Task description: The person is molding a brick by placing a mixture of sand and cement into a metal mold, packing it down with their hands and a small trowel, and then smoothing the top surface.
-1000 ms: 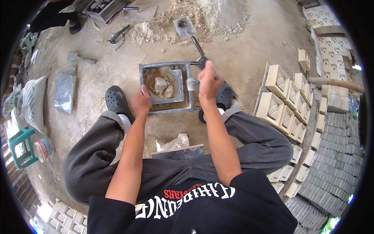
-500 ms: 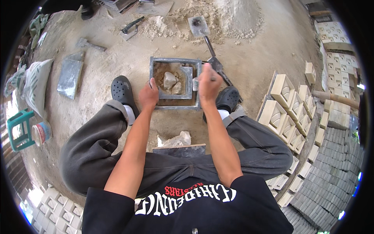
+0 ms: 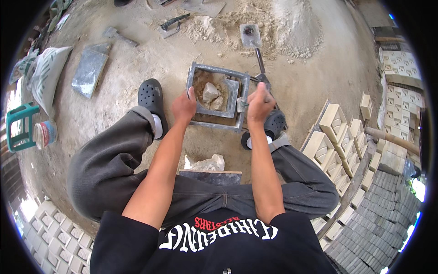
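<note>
A grey rectangular mould frame (image 3: 190, 78) lies on the ground between my shoes, with a smaller grey frame (image 3: 234, 91) inside it. Pale rough stones (image 3: 210, 92) and sandy powder sit within the inner one. My left hand (image 3: 184, 108) is closed on the left wall of the outer frame, thumb on its top edge. My right hand (image 3: 260, 106) makes a fist beside the right wall, around what looks like a small hammer. Its blunt grey head (image 3: 241, 104) is at the right wall, between the two frames; the fist hides most of the handle.
A square-bladed shovel (image 3: 250, 36) lies beyond the frame, near a pale powder heap (image 3: 299, 32). Cast cream blocks (image 3: 332, 119) stand at right. At left are a metal plate (image 3: 90, 71), a hammer (image 3: 121, 36), a sack (image 3: 50, 77) and a green stool (image 3: 20, 125).
The whole view has turned slightly clockwise, so the frame appears farther right and tilted. My left hand keeps its hold, and my right fist stays by the right wall.
</note>
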Action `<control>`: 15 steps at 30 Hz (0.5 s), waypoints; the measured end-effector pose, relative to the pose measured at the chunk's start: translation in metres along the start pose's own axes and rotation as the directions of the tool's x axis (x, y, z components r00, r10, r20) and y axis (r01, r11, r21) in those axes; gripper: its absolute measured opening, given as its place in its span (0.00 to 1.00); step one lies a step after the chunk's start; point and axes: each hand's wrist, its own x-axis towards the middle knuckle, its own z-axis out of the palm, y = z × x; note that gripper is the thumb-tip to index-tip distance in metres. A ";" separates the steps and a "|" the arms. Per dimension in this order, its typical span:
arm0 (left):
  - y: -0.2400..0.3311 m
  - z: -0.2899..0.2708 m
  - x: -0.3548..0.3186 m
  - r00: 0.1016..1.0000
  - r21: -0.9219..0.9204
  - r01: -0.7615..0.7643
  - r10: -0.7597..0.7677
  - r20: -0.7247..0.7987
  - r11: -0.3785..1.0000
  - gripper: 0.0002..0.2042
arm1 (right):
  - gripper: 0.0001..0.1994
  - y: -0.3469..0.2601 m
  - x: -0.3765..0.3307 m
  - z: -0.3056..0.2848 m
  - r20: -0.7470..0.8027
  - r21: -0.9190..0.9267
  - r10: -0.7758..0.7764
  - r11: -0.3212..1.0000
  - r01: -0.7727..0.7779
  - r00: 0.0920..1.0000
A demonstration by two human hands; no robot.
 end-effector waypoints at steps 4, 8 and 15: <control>0.003 0.009 0.001 0.999 -0.007 0.015 -0.015 0.036 1.000 0.27 | 0.27 0.015 -0.011 -0.002 -0.112 -0.015 -0.055 0.998 0.054 0.992; 0.004 0.004 0.006 1.000 -0.047 0.005 -0.006 -0.022 0.999 0.28 | 0.28 -0.009 0.008 -0.006 -0.077 0.055 0.049 0.998 -0.044 0.996; -0.008 0.006 0.007 1.000 -0.015 0.008 -0.008 0.002 1.000 0.27 | 0.28 0.001 0.016 -0.004 -0.052 0.137 0.154 0.980 -0.145 0.987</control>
